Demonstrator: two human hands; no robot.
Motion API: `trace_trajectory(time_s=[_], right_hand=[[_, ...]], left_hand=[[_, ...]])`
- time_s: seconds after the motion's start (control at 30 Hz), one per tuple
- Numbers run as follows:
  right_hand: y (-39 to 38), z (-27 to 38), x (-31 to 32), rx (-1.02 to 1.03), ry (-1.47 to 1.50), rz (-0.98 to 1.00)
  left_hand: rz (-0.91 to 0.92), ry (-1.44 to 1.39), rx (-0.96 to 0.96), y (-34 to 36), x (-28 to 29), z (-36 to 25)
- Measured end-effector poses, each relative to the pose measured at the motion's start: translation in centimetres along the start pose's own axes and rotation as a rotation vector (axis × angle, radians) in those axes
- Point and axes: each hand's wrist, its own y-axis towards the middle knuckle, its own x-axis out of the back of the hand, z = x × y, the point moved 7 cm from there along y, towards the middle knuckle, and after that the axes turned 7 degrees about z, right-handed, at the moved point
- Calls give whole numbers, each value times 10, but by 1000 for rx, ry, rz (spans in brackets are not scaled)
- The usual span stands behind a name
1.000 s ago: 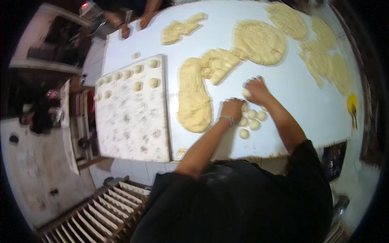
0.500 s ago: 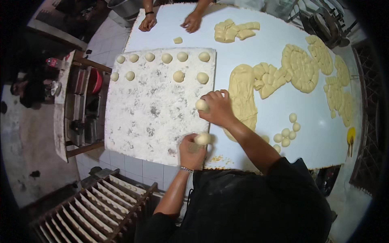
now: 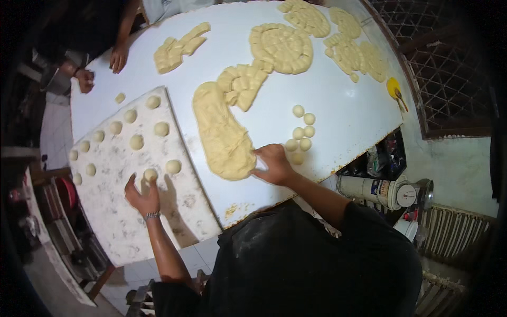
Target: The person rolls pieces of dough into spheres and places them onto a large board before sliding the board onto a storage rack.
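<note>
My left hand (image 3: 143,199) is over the floured board (image 3: 121,227), thumb and fingers apart. A round dough ball (image 3: 150,174) sits at its thumb tip, resting on the board. Just right of that lies another dough ball (image 3: 173,167), with more balls in rows farther up the board. At the near right end of a long, flat dough slab (image 3: 219,137) is my right hand (image 3: 273,164). Its thumb and forefinger are spread, their tips at the slab's edge; the other fingers are partly hidden. Several small dough balls (image 3: 298,132) lie on the white table beyond it.
Scored dough rounds (image 3: 281,48) and dough pieces (image 3: 179,47) lie across the white table (image 3: 338,113). A yellow scraper (image 3: 393,87) is near its right edge. Another person's hand (image 3: 119,57) rests at the far left. A bucket with a dial scale (image 3: 406,195) stands right.
The view has turned to the right. Both dough balls that were in my hands are now on the board. My right hand has moved across to the dough slab; my left fingers have opened.
</note>
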Motion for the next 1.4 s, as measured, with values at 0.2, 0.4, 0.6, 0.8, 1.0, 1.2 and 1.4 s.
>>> trace_trajectory(time_s=[0.2,0.4,0.6,0.8,1.0,1.2,1.4], right_hand=[[-35,-205,101,-241,-365,-323],[52,-237,99,24,-368,113],[68,-149,115,23,-458,170],[88,134,21,438,-107,92],[102,188,-125,511,-204,248],[63,190,-119,357,-90,50],[-50,33,-70,-111,-206,10]], left_hand=[[243,-289,-108,-77,-52,-178],[782,64,-460,-140,-201,-320],[822,66,-453,-139,-185,-350],[452,-575,-294,-156,-230,-287],[766,-554,-457,-207,-120,-222],[634,-688,-261,-238,-23,-59],[445,-622,166,-196,14,9]])
